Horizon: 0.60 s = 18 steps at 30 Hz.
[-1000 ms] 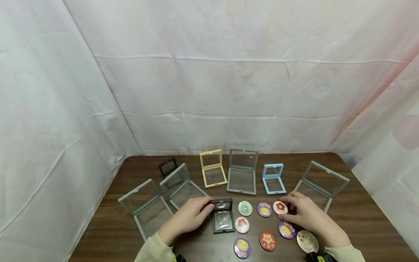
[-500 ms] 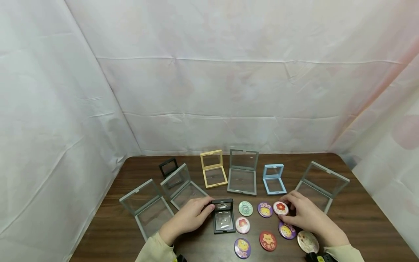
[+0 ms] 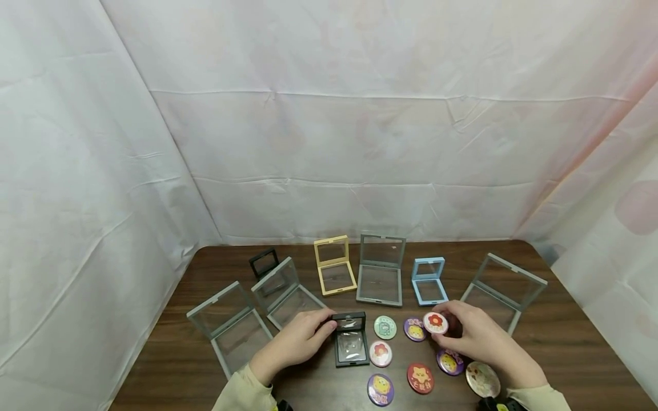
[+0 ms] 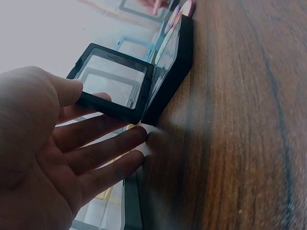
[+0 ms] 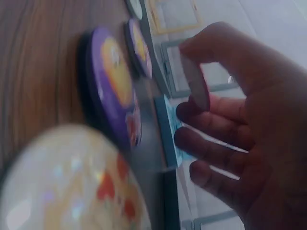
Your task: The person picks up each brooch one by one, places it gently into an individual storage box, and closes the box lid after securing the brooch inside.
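1. White with a red flower, a badge [image 3: 436, 322] sits in my right hand [image 3: 470, 331], pinched by its rim between thumb and fingertip; the other fingers are loosely bent and hold nothing.
2. It appears raised off the table [image 3: 308, 394], just beside the purple badge [image 3: 415, 329] in the head view.
3. My left hand [image 3: 303, 337] pinches the raised lid [image 4: 112, 76] of the black case [image 3: 352, 345], whose base rests on the wood.
4. My worry is the narrow grip: a slick edge could slip and drop the badge. Carried low, it could clip the green badge [image 3: 385, 327]. A tug on the lid could drag the case askew.
5. To me the badge looks smooth and round, thin edge-on in the right wrist view, where blur hides finer detail.
6. Farther out, the blue case [image 3: 428, 278] stands open.
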{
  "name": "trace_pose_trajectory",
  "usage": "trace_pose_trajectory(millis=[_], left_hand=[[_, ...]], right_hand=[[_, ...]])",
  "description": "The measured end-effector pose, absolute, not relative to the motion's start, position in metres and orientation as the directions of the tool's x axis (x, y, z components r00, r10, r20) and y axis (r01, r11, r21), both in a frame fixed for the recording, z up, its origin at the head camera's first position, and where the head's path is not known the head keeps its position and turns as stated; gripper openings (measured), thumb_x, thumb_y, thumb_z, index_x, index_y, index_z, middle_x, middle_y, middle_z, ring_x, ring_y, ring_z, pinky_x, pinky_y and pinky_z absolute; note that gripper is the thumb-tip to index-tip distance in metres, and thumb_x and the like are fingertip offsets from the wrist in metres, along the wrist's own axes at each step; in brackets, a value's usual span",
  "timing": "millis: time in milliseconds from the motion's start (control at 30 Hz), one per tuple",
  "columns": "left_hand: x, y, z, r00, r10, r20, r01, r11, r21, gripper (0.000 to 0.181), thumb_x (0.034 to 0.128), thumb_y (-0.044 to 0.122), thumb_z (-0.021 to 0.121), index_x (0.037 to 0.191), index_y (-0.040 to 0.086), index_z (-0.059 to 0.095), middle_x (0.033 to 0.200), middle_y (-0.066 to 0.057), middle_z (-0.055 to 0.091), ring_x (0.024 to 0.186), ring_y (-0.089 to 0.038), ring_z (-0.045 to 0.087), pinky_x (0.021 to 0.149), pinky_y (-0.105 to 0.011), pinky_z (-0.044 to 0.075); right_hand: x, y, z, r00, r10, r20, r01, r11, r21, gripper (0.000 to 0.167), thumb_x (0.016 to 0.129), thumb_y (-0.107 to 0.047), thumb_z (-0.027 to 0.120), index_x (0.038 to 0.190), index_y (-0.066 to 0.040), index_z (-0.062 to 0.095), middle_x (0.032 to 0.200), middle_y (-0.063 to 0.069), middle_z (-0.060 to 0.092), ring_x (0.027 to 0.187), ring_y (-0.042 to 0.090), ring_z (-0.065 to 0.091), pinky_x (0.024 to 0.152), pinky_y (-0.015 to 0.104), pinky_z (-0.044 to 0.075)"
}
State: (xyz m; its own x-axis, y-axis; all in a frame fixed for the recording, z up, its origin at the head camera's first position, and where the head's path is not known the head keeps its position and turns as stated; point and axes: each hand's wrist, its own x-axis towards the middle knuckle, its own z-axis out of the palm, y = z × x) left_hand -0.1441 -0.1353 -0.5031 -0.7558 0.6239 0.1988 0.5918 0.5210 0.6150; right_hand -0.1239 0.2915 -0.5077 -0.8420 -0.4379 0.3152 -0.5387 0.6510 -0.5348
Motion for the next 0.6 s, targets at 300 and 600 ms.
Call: trace_pose_trajectory(millis=[300, 600], left_hand=[[-0.146, -0.133, -0.504, -0.761, 0.611, 0.218, 0.595, 0.523, 0.61, 0.025, 0.1181, 0.025, 0.052, 0.126, 0.013, 0.073, 0.115, 0.002, 0.078, 0.107, -0.009, 0.071, 0.088, -0.036, 0.06], [-0.146, -0.134, -0.503, -0.774, 0.59, 0.23, 0.577, 0.508, 0.639, 0.025, 0.1179, 0.025, 0.053, 0.13, 0.015, 0.072, 0.106, 0.002, 0.078, 0.092, -0.001, 0.065, 0.08, -0.029, 0.056]], right_hand=[[-0.12, 0.255, -0.501, -0.725, -0.55, 0.414, -0.678, 0.468, -0.567, 0.047, 0.086, -0.019, 0.097, 0.126, -0.018, 0.072, 0.111, -0.012, 0.071, 0.088, 0.002, 0.065, 0.071, 0.027, 0.057], [-0.115, 0.206, -0.499, -0.673, -0.576, 0.465, -0.731, 0.419, -0.538, 0.046, 0.087, -0.025, 0.096, 0.126, -0.02, 0.073, 0.115, -0.012, 0.072, 0.095, 0.002, 0.065, 0.076, 0.031, 0.059]])
